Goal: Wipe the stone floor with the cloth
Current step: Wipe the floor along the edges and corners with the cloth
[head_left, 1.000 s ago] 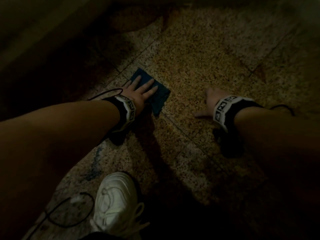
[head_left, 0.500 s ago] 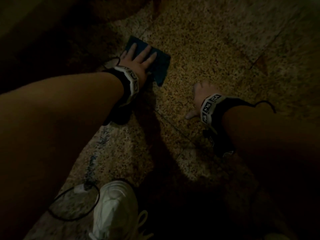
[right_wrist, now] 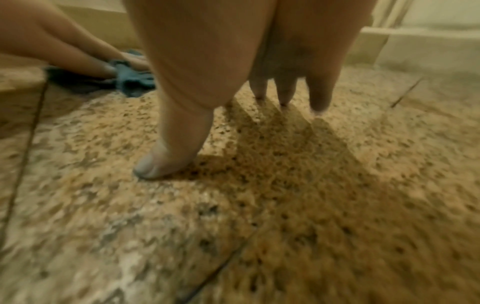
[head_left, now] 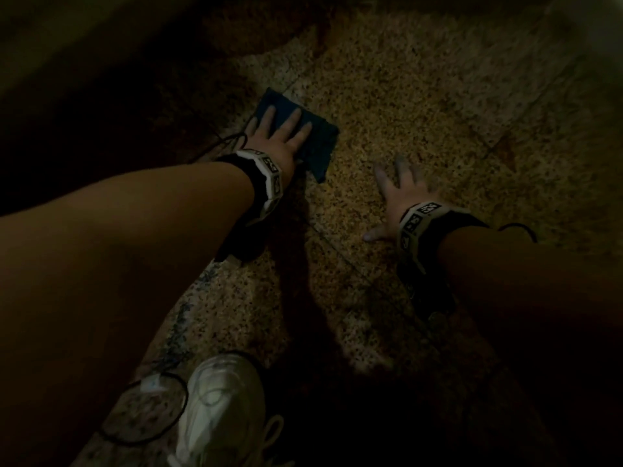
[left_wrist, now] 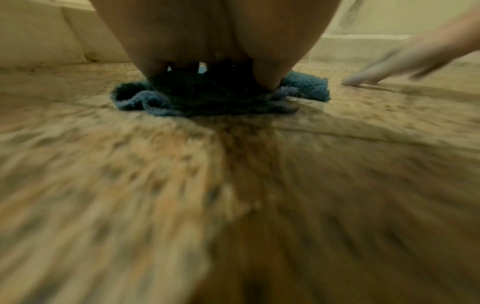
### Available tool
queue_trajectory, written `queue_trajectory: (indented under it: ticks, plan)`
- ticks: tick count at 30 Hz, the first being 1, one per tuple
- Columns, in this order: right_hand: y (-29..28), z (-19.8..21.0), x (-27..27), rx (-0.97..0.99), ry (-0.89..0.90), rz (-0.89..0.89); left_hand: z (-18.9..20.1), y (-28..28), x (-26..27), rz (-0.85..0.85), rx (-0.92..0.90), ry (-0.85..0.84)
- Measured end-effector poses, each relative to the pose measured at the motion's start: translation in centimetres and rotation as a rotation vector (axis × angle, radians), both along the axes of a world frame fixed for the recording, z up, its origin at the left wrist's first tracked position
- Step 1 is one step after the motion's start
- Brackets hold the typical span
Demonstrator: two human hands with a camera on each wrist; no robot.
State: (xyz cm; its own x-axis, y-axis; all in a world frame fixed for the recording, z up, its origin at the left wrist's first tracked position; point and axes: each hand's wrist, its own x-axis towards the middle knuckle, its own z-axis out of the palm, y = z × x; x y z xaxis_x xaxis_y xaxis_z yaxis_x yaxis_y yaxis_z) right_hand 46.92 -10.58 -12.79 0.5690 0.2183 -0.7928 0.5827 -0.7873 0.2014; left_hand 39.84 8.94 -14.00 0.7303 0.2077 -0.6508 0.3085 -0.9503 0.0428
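Note:
A dark blue cloth point(head_left: 317, 143) lies folded flat on the speckled stone floor point(head_left: 421, 106). My left hand point(head_left: 279, 133) presses down on it with straight, spread fingers. In the left wrist view the cloth point(left_wrist: 306, 87) bunches out from under the palm. My right hand point(head_left: 401, 190) rests flat on the bare floor to the right of the cloth, fingers spread, holding nothing. The right wrist view shows its fingertips point(right_wrist: 161, 164) on the stone, with the cloth point(right_wrist: 135, 82) and my left hand point(right_wrist: 85, 59) off to the left.
A white sneaker point(head_left: 219, 409) stands on the floor near the bottom, with a black cable loop point(head_left: 148, 409) beside it. Tile joints point(right_wrist: 218, 265) cross the floor. A pale baseboard point(left_wrist: 363, 47) runs along the far wall. Deep shadow covers the upper left.
My left hand has slid the cloth away from me across the floor, then a little rightward. My right hand has shifted forward and spread its fingers on the stone.

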Motion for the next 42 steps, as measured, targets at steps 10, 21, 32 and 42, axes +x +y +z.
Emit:
queue_trajectory:
  ticks: [10, 21, 32, 42]
  plan:
    - [-0.2, -0.2, 0.0, 0.012, 0.052, -0.033, -1.2, 0.8, 1.8, 0.112, -0.042, -0.036]
    - [0.0, -0.5, 0.1, 0.044, 0.037, -0.046, -1.4, 1.7, 4.7, 0.139, -0.044, -0.091]
    - [0.7, 1.0, 0.4, 0.197, -0.054, -0.004, -0.9, 2.2, -3.8, 0.037, 0.046, 0.040]
    - [4.0, -2.3, -1.2, 0.243, -0.019, -0.069, -1.3, 3.0, -2.9, 0.051, 0.091, 0.013]
